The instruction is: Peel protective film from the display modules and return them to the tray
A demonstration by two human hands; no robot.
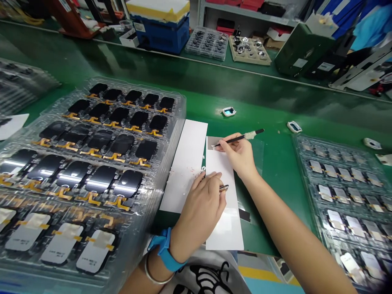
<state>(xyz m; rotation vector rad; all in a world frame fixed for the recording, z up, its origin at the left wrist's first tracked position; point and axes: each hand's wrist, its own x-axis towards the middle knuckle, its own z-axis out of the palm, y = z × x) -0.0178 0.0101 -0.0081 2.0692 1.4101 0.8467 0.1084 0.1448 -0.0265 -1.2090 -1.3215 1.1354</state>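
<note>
My right hand (240,156) pinches a slim black pen-like tool (235,139) with pale wrapping near its rear end. The tool's tip touches a small grey-beige patch (212,143) at the top of a white sheet (223,228). My left hand (204,200) rests across that sheet, fingers curled round a small tool whose metal end (224,188) sticks out on the right; the rest of it is hidden. Tiny white scraps (203,168) lie by the left fingertips. Left of it, a second white sheet (191,143) carries small reddish marks.
Stacked clear trays (180,110) of black screens with orange flex cables fill the left. Another clear tray (301,163) of small silvery parts lies right. Small white-framed parts (229,111) dot the green bench (269,110). A shelf behind holds a blue box (162,34) and parts trays.
</note>
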